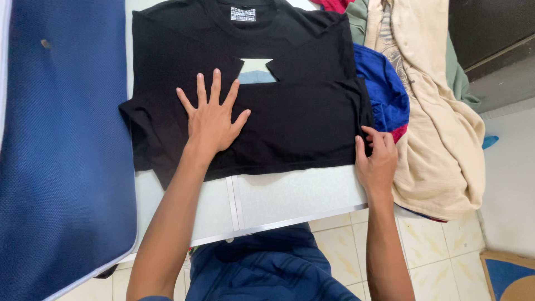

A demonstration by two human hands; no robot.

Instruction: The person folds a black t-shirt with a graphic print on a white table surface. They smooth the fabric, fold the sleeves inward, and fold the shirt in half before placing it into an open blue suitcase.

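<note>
L hand (212,120) flat, spread on black tee (301,120); R hand (376,159) grip pinching its edge.

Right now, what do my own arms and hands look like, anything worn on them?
Both forearms are bare, with no sleeves, gloves, watch or rings visible on the left hand or right hand. The only clothing showing is a dark blue garment below the arms.

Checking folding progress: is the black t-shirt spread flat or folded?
Partly folded: the black t-shirt has sleeves turned inward and hem doubled up; left hand presses it, right hand grips its edge.
</note>
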